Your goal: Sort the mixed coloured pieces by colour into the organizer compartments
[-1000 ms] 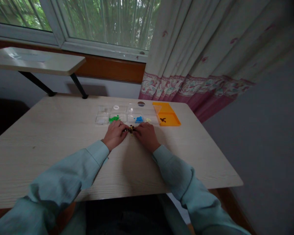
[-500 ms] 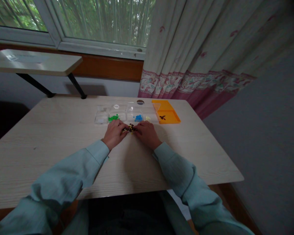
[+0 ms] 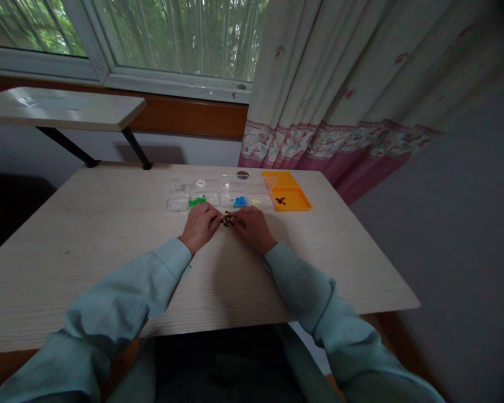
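A small heap of dark and yellow pieces (image 3: pixel 227 219) lies on the table between my hands; their exact kind is too small to tell. From the left, my left hand (image 3: pixel 200 225) touches the heap with its fingers curled together. My right hand (image 3: pixel 254 228) meets it from the other side, thumb and fingertips pinched at its edge. Whatever sits between the fingertips is hidden. Just beyond them stands a clear compartment box (image 3: pixel 177 202), with green pieces (image 3: pixel 198 200), blue pieces (image 3: pixel 239 201) and pale yellow pieces (image 3: pixel 255 202) in separate compartments.
An orange tray (image 3: pixel 292 193) at the box's right holds a few dark pieces (image 3: pixel 280 201). The wooden table (image 3: pixel 121 224) has a round hole (image 3: pixel 243 175) near its back edge. A raised shelf (image 3: pixel 67 112) stands at the back left, and a curtain (image 3: pixel 319 101) hangs behind.
The view has shifted slightly. My left fingers have drawn closer together at the heap, and less of the heap shows between the hands. The box and tray stay in place.
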`<state>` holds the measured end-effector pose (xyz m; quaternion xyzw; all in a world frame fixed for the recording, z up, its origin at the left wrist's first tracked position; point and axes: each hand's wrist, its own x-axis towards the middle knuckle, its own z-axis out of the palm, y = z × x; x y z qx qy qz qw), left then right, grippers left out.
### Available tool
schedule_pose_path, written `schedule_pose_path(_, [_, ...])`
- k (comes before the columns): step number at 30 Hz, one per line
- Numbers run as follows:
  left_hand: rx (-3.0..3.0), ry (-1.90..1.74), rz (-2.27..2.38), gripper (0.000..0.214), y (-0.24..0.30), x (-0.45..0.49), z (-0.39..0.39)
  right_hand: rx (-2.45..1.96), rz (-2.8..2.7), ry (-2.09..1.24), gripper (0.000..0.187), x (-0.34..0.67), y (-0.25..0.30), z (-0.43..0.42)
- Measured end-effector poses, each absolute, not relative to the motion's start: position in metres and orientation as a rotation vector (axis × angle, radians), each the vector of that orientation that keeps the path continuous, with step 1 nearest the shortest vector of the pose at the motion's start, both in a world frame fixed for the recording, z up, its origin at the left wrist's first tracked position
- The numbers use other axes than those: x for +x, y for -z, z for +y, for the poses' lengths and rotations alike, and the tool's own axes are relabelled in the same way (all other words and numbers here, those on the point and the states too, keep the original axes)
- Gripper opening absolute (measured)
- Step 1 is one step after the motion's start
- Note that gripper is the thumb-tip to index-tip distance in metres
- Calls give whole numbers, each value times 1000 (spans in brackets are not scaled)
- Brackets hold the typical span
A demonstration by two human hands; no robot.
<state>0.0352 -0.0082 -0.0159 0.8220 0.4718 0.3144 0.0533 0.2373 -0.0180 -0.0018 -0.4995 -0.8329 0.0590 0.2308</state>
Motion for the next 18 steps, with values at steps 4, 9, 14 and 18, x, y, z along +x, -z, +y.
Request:
schedule_pose_path(4, [2367,-1110,1425,24,17,35,-5,-1296,-2262,-145,26,234,2,-20])
schedule_pose_path(9, [2309,-1154,1391,23,14,36,-6,-1226,-2221,-105,30,227,2,-24])
schedule_pose_path(14, [2318,-1162,1345,25,14,38,-7,-1275,-2174,-60,27,221,2,-27])
schedule_pose_path(18, [2333,-1159,1322,26,16,38,-7,-1293,-2178,-58,26,221,1,-28])
